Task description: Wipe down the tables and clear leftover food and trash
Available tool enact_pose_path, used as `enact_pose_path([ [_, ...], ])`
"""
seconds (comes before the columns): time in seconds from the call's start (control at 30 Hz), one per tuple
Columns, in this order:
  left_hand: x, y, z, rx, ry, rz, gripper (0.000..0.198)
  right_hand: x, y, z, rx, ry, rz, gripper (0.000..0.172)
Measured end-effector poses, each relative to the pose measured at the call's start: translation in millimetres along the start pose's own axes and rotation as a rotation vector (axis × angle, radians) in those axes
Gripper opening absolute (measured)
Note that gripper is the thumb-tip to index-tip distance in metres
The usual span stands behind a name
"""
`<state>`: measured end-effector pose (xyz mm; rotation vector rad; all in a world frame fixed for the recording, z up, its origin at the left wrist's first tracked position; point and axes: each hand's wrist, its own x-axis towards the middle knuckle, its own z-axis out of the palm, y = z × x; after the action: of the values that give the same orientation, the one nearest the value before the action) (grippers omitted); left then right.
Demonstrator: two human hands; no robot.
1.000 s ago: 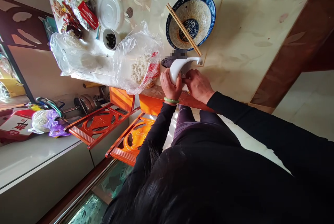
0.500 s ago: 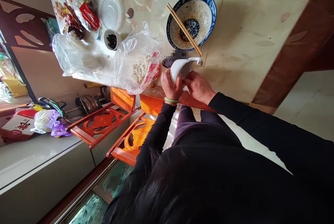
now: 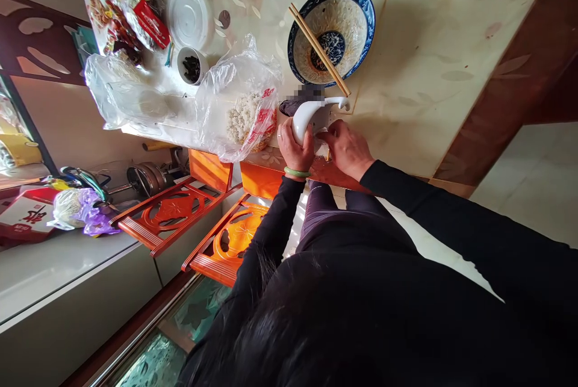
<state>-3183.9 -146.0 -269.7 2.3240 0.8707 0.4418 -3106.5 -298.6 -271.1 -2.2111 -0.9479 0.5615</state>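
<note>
My left hand (image 3: 295, 149), with a green bangle at the wrist, is wrapped round a white curved ceramic piece with a spout (image 3: 309, 113) at the near edge of the pale marble table (image 3: 419, 68). My right hand (image 3: 347, 147) is closed beside it, fingers pressed to the piece's lower side; what they pinch is hidden. A small dark object (image 3: 289, 107) lies just behind the white piece. A blue-and-white bowl (image 3: 332, 35) with wooden chopsticks (image 3: 318, 49) laid across its rim stands a little beyond my hands.
A clear plastic bag of pale round food (image 3: 241, 110) lies left of my hands. Farther left are a small white cup (image 3: 192, 66), a round plastic lid (image 3: 189, 17), snack packets (image 3: 135, 20) and another bag (image 3: 121, 95). Orange chair backs (image 3: 198, 212) stand under the table edge.
My right hand has shifted slightly along the white piece, which has tilted a little. Otherwise only the camera has moved a bit.
</note>
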Motion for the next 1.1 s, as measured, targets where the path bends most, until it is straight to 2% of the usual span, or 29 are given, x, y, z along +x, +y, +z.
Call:
enact_pose_path([
  [0.1, 0, -1, -0.8, -0.033, 0.021, -0.003, 0.049, -17, 1, -4, 0.027, 0.051, -0.011, 0.033],
  [0.3, 4, 5, -5.3, -0.045, 0.059, -0.081, 0.045, -26, -2, 5, 0.113, 0.076, -0.072, 0.042],
  [0.5, 6, 3, -17.6, -0.107, 0.158, -0.213, 0.039, -25, 25, 8, 0.223, 0.208, 0.059, 0.043],
  [0.63, 0, 1, -16.9, -0.167, 0.181, -0.288, 0.035, -10, 25, 19, 0.341, 0.315, 0.144, 0.043],
  [0.8, -5, 4, -5.4, -0.164, 0.223, -0.315, 0.035, -19, 21, 33, 0.4, 0.269, 0.185, 0.04],
  [0.97, -4, 6, -0.6, -0.156, 0.279, -0.257, 0.041, -37, 17, 10, 0.344, 0.234, 0.129, 0.035],
  [1.1, -7, 11, -1.4, -0.163, 0.213, -0.235, 0.043, -21, 3, -9, 0.213, 0.198, 0.03, 0.039],
])
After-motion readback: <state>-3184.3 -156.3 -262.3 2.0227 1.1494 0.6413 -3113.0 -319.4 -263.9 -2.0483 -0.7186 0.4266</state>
